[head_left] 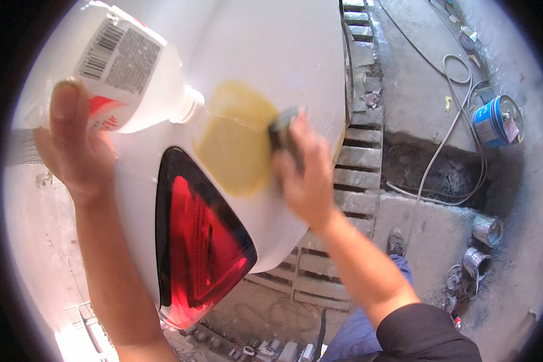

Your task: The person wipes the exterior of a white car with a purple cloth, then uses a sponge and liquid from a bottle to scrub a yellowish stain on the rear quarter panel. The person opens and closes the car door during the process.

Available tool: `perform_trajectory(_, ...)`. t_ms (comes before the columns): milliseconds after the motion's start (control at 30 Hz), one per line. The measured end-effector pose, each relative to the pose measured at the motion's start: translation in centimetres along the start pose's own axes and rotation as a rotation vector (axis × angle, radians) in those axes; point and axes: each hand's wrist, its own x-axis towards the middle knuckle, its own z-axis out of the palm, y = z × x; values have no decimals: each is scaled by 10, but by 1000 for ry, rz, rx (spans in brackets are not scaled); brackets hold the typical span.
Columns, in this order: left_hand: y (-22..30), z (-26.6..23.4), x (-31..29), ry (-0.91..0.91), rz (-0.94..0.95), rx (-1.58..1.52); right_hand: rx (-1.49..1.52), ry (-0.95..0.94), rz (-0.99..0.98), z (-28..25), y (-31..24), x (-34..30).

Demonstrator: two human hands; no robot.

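Note:
My left hand (pixel 81 142) grips a clear plastic bottle (pixel 154 90) with a printed label. The bottle is tilted, its open mouth aimed right at a yellowish filler patch (pixel 238 148) on a white car panel (pixel 271 48). Thin streaks of what looks like liquid run from the mouth across the patch. My right hand (pixel 304 160) is closed round a dark sanding block (pixel 283 136), pressed to the patch's right edge; hand and block are slightly blurred. Below the patch sits a red triangular tail light (pixel 205 247) with a black border.
Slotted metal grating (pixel 359 158) runs along the panel's right side. A pale hose (pixel 431 163) loops over the concrete floor beside a pit. At the right stand a blue can (pixel 495 122) and several metal tins (pixel 486 230). Assorted small items (pixel 268 350) lie at the bottom.

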Motion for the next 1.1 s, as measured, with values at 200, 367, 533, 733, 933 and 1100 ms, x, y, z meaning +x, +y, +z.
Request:
perform_trajectory(200, 11, 3, 2, -11, 63, -32, 36, -82, -41, -10, -19, -42)
perform_trajectory(367, 4, -6, -3, -24, 90, 34, -2, -27, -107, 1, 2, 60)
perform_trajectory(533, 10, -5, 4, 62, 163, 41, 83, -114, -98, -18, -9, -43)
perform_trajectory(733, -1, -12, 6, 135, 140, 72, 0, -38, -230, -1, -1, 84)
perform_trajectory(933, 22, 1, 6, 112, 222, 73, 77, -193, -186, -24, -7, -9)
perform_trajectory(1100, 9, -4, 9, 201, 289, 218, 65, -195, -307, -11, -17, 82)
